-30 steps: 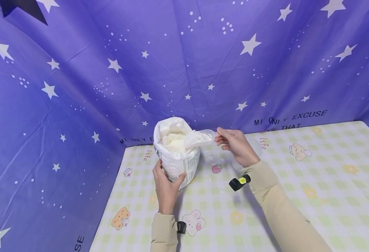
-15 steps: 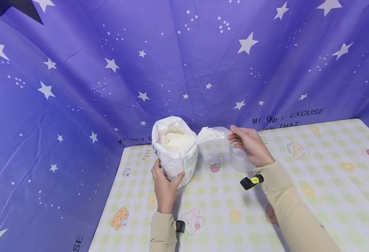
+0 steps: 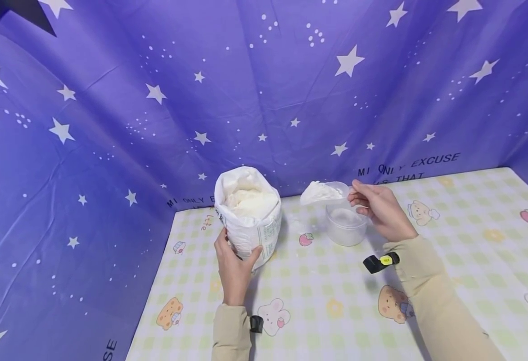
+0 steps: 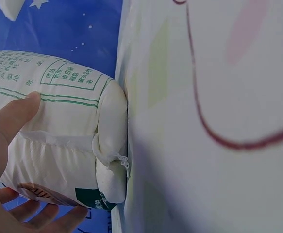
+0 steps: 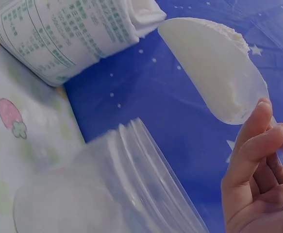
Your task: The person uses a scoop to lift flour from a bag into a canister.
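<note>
A white bag of flour (image 3: 248, 240) stands upright with its top rolled wide, showing pale powder inside. My left hand (image 3: 234, 271) grips its near side, thumb and fingers spread around it, as the left wrist view also shows on the printed bag (image 4: 58, 116). My right hand (image 3: 381, 208) pinches the handle of a clear plastic scoop (image 3: 324, 193) heaped with white powder. In the right wrist view the scoop (image 5: 209, 68) is held level by its handle between thumb and fingers. Below the scoop stands a clear round jar (image 3: 346, 230), open at the top, its walls cloudy with powder.
A checked cloth (image 3: 318, 301) with cartoon prints covers the table. Light powder traces lie between bag and jar. A purple star-printed curtain (image 3: 228, 100) hangs right behind the table and along its left side.
My right hand has carried the loaded scoop rightward, from the bag's mouth to above the jar, which now shows fully. My left hand still holds the bag in place.
</note>
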Demonstrator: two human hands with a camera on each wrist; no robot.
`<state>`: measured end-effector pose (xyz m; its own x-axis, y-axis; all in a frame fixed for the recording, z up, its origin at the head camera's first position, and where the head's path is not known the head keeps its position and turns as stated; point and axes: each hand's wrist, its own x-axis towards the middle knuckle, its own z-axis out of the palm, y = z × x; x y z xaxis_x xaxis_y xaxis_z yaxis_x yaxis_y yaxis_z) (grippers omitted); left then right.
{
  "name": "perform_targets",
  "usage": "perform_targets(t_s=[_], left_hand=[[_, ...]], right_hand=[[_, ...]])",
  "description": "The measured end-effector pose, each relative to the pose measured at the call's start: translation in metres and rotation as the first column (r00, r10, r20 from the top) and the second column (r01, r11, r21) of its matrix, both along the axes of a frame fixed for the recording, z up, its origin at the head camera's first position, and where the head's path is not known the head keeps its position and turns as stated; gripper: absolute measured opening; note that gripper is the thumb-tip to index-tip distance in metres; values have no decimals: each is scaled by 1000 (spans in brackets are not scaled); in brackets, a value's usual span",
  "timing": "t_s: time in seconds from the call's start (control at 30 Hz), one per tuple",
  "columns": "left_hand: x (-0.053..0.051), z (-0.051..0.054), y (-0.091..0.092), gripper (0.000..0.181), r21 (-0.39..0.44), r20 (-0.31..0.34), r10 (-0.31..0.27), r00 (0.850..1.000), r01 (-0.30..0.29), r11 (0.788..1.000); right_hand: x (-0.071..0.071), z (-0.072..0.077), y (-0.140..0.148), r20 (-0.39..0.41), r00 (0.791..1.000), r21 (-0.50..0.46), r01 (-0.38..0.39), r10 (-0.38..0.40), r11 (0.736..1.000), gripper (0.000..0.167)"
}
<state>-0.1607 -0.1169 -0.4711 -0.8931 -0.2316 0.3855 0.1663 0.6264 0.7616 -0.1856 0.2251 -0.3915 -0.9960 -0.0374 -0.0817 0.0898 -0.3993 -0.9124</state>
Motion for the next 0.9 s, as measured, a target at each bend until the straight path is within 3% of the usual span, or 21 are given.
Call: perform_targets(t_s=[0.3, 0.9], left_hand=[[2, 1, 1, 101, -1, -37, -3, 999, 3, 1000], [1, 0, 0, 101, -15, -36, 2, 999, -2, 1000]], right_hand=[[6, -1, 23, 2, 1000, -48, 11, -11, 999, 22], [14, -3, 59, -9, 1000, -60, 29, -30, 998, 20]])
